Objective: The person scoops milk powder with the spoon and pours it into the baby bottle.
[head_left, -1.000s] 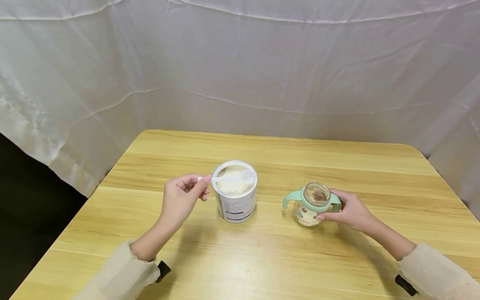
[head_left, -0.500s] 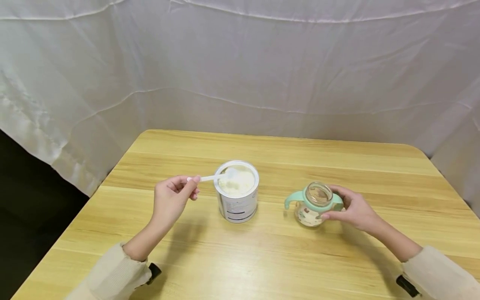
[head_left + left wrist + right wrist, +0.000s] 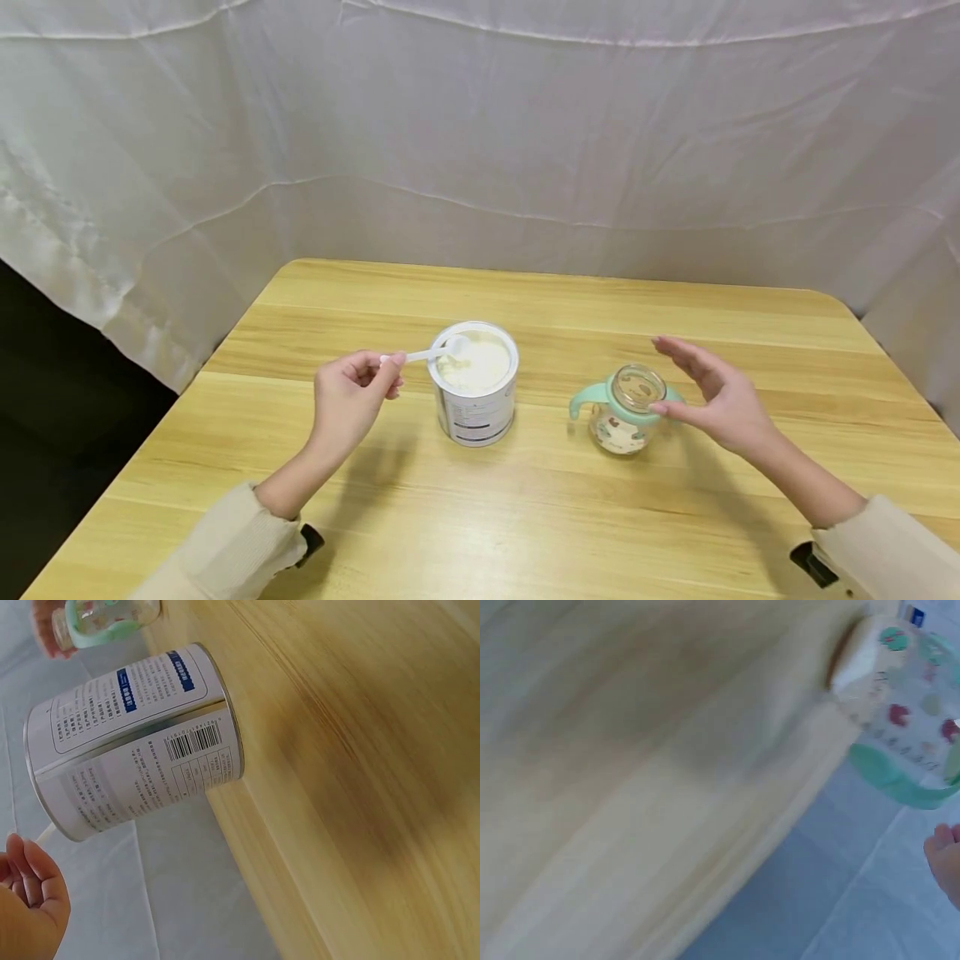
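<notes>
My left hand pinches the handle end of a white plastic scoop. The scoop's bowl lies over the mouth of a can filled with pale powder. Printed text and a barcode cover the can's side in the left wrist view. To the right stands an uncapped clear baby bottle with a mint green two-handled collar; some pale content shows low inside. Beside its right handle, my right hand has its fingers spread, thumb near the rim; whether the thumb touches cannot be told.
Both things stand on a light wooden table with rounded far corners. A pale grey curtain hangs behind it and at the sides. A dark gap lies off the table's left edge.
My left hand has drawn left, and the scoop's bowl has shifted toward the can's left rim. My right hand has let go of the bottle's handle and spread its fingers.
</notes>
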Action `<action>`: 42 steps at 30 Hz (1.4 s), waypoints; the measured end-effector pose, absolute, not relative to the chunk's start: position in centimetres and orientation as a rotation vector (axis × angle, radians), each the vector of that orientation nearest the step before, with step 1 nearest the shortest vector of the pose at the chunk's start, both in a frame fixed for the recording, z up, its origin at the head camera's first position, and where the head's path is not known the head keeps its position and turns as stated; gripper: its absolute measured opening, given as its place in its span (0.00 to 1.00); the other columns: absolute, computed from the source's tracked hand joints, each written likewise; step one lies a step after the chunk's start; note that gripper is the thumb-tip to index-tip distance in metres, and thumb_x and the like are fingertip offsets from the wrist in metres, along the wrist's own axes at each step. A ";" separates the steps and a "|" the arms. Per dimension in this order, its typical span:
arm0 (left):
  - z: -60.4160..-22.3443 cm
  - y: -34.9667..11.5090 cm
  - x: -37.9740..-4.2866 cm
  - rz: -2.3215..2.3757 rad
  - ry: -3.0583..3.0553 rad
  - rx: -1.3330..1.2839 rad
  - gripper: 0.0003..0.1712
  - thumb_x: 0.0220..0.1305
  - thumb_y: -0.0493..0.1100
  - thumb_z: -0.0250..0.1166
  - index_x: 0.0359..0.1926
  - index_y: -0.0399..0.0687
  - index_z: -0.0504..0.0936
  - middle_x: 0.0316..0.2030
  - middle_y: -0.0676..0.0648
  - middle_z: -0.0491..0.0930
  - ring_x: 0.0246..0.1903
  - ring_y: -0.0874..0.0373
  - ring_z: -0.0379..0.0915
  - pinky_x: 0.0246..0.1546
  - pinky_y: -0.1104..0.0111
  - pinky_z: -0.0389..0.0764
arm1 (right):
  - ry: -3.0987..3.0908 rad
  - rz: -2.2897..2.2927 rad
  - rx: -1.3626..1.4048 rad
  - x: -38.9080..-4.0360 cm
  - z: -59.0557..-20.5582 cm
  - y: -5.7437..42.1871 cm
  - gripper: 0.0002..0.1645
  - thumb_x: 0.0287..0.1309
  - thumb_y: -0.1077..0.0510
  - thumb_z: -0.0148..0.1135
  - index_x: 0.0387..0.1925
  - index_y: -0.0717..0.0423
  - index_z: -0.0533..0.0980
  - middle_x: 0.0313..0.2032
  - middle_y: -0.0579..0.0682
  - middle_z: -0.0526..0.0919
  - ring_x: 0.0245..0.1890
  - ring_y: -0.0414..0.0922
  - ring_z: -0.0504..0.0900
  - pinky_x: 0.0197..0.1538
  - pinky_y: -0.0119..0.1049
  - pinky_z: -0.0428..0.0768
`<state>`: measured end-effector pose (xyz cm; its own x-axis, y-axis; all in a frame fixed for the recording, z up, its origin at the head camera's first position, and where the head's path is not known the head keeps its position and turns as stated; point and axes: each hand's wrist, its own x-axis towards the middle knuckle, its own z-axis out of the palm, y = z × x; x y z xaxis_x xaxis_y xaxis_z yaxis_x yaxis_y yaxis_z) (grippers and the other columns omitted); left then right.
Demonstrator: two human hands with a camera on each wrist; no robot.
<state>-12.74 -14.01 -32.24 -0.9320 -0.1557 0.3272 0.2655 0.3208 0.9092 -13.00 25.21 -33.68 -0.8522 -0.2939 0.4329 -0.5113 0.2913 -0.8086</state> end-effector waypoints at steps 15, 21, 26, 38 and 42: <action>-32.5 -13.0 -12.6 -1.124 -2.210 -0.458 0.03 0.53 0.30 0.66 0.24 0.34 0.83 0.16 0.46 0.80 0.16 0.65 0.73 0.18 0.83 0.75 | -2.150 1.717 0.893 -12.1 -31.1 19.1 0.47 0.32 0.81 0.68 0.61 0.70 0.63 0.60 0.37 0.70 0.63 0.32 0.66 0.64 0.19 0.62; -32.6 -12.7 -12.6 -0.983 -2.183 -0.547 0.03 0.50 0.30 0.68 0.23 0.34 0.82 0.17 0.46 0.79 0.16 0.63 0.74 0.18 0.80 0.76 | -2.207 1.739 0.839 -12.0 -31.6 16.9 0.46 0.36 0.77 0.69 0.61 0.70 0.62 0.62 0.48 0.69 0.64 0.36 0.66 0.64 0.20 0.63; -32.6 -12.5 -12.6 -0.902 -2.154 -0.647 0.03 0.49 0.29 0.68 0.23 0.34 0.81 0.16 0.46 0.79 0.16 0.63 0.73 0.16 0.76 0.76 | -2.305 1.782 0.724 -11.7 -32.1 15.2 0.47 0.38 0.73 0.70 0.63 0.68 0.60 0.64 0.65 0.64 0.66 0.48 0.63 0.64 0.18 0.61; -32.9 -11.5 -12.5 -0.519 -2.020 -0.884 0.27 0.72 0.46 0.43 0.22 0.35 0.78 0.18 0.46 0.78 0.18 0.56 0.74 0.19 0.70 0.78 | -2.441 1.854 0.517 -12.0 -34.0 11.5 0.52 0.41 0.64 0.73 0.66 0.66 0.56 0.66 0.61 0.61 0.69 0.54 0.58 0.70 0.44 0.56; -32.8 -11.4 -12.2 -0.460 -2.036 -0.890 0.27 0.72 0.45 0.41 0.23 0.35 0.78 0.18 0.45 0.79 0.19 0.53 0.76 0.20 0.68 0.80 | -2.466 1.821 0.530 -12.4 -34.8 10.5 0.52 0.40 0.62 0.74 0.66 0.65 0.57 0.66 0.61 0.62 0.68 0.54 0.59 0.70 0.45 0.56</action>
<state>-12.25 -11.42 -32.76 -0.3904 0.4229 0.8177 0.7336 0.6796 -0.0013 -12.42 10.53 -34.84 -0.9415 -0.2520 0.2237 -0.2880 0.2570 -0.9225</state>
